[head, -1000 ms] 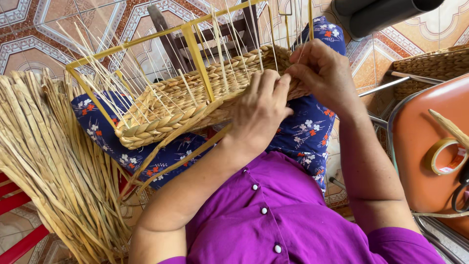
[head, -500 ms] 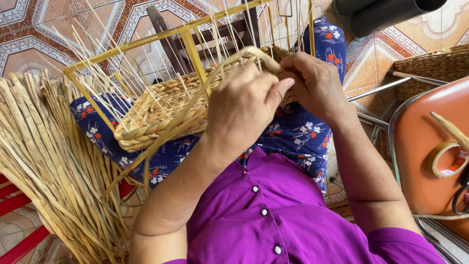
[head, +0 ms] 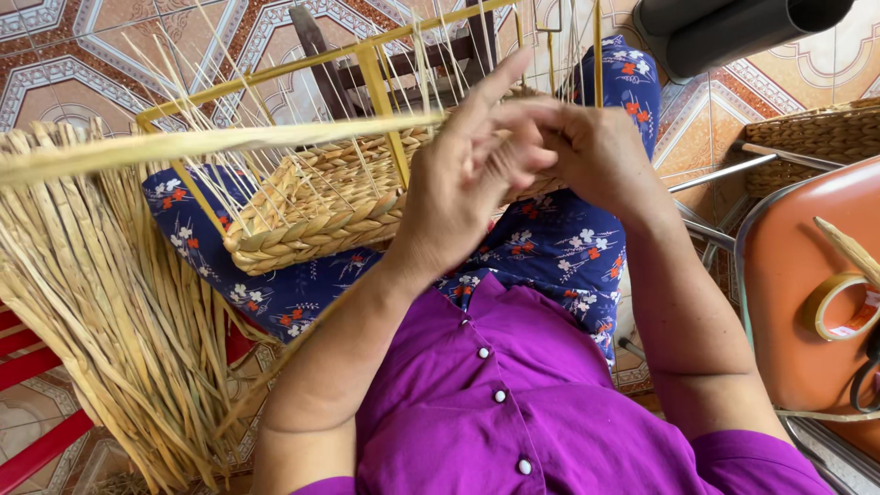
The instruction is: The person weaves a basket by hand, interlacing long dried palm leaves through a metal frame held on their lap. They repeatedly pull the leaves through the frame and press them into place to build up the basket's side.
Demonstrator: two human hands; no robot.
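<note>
Your left hand [head: 467, 174] is raised over your lap, with its index finger stretched out and pointing far and its other fingers curled, pinching a flat straw strand [head: 211, 145] that runs off to the left, level and taut. Your right hand [head: 596, 151] sits just beside it, touching it, with its fingers closed around the same spot on the rim of the basket [head: 316, 211]; exactly what those fingers pinch is hidden behind the left hand.

The half-woven basket rests tilted on your lap, on the blue flowered fabric [head: 559, 247], with thin loose stakes standing up from its braided wall inside a yellow frame [head: 376, 87].

On the left, a thick bundle of dried straw [head: 110, 321] lies next to your knee, above a red chair rail [head: 41, 449]. On the right stands an orange seat [head: 797, 302] with a roll of tape [head: 839, 307] on it, and a second woven basket [head: 816, 137] sits farther off on the patterned tile floor [head: 55, 55].
</note>
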